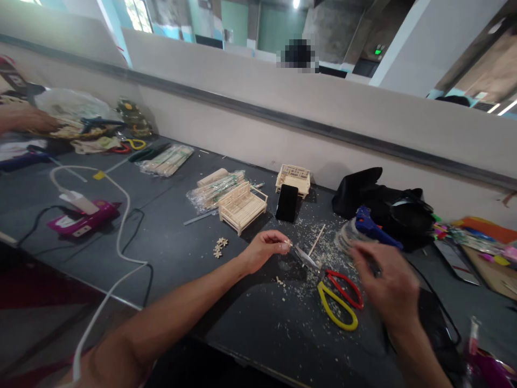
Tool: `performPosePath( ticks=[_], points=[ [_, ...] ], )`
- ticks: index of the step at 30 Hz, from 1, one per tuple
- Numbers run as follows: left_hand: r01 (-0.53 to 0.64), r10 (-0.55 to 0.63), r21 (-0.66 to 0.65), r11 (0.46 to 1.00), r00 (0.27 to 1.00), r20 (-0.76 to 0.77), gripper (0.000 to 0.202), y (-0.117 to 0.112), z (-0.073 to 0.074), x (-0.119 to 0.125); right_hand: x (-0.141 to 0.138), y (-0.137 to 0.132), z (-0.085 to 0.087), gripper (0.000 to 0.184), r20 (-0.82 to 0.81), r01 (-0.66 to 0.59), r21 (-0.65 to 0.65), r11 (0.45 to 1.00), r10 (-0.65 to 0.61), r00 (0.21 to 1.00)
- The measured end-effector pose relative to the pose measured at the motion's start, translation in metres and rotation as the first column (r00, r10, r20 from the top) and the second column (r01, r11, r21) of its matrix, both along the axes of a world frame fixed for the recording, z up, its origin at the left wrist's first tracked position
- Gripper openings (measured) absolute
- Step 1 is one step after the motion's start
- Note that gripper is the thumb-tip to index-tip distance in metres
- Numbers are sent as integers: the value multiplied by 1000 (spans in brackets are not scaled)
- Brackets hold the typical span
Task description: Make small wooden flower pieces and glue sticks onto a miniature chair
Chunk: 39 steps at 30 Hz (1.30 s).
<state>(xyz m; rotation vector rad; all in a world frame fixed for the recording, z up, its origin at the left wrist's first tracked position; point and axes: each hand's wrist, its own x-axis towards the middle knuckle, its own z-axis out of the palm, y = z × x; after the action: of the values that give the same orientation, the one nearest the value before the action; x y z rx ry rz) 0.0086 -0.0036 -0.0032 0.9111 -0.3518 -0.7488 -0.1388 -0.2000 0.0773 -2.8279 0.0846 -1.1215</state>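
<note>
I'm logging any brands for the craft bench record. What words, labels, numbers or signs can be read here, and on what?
No text can be read.
Green lit sign on the far wall: too small to read.
White label on the pink tool: blurred.
Stick packets: print too blurred.
Phone: screen dark.
Scissors between the left hand and right hand: no marking visible.

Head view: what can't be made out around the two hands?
- Right hand: motion-blurred; whether it holds anything cannot be told.
- Left hand: its fingertips pinch something too small to identify.
- Scissors: blades partly lost among the wood scraps.
- Blue glue gun: lower part hidden behind the right hand.
- Another person's hand: cut off by the left edge.
</note>
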Motion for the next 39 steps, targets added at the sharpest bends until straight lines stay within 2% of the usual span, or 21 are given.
performPosePath(
  ticks=[2,3,5,7,9,13,15,18,24,26,28,30,33,36,39],
  points=[
    [-8,8,-7,1000,1000,-3,39,0,0,0,1,31,-16,20,-136,-267,87,960,277,951],
    [-11,11,-5,1000,1000,-3,39,0,1,0,4,43,-25,21,-203,-347,134,928,368,908],
    [-13,13,2,1000,1000,-5,39,0,1,0,10,60,-43,24,-281,-410,202,889,454,846],
    [-9,9,9,1000,1000,-7,39,1,1,0,17,68,-59,24,-316,-429,211,878,477,820],
    [2,-2,10,1000,1000,-13,39,1,2,-1,23,69,-70,24,-347,-441,158,884,467,813],
    [11,-11,3,1000,1000,-14,38,1,2,0,30,66,-82,34,-420,-473,-15,881,424,802],
    [9,-9,-3,1000,1000,-7,38,1,1,0,32,63,-85,38,-432,-497,-36,867,435,790],
    [10,-10,3,1000,1000,-5,38,1,0,0,34,61,-87,37,-450,-517,-9,856,459,766],
    [11,-11,15,1000,1000,-9,40,1,1,-1,37,62,-87,17,-448,-499,52,865,467,762],
    [12,-11,12,1000,1000,-13,39,1,1,-1,36,63,-85,18,-439,-473,112,874,471,765],
    [18,-18,10,1000,1000,-13,37,1,1,-1,35,64,-80,19,-400,-427,246,870,493,773],
    [25,-24,14,1000,1000,-15,37,2,2,-1,34,63,-72,20,-325,-373,429,823,526,786],
    [20,-19,23,1000,999,-28,38,2,4,-1,31,60,-57,17,-215,-302,648,699,549,808],
    [9,-9,23,1000,1000,-20,37,2,6,-2,28,58,-47,15,-145,-233,768,597,516,844],
    [13,-14,31,999,1000,16,35,2,6,-3,27,57,-45,17,-113,-165,844,511,470,875]
  ],
)
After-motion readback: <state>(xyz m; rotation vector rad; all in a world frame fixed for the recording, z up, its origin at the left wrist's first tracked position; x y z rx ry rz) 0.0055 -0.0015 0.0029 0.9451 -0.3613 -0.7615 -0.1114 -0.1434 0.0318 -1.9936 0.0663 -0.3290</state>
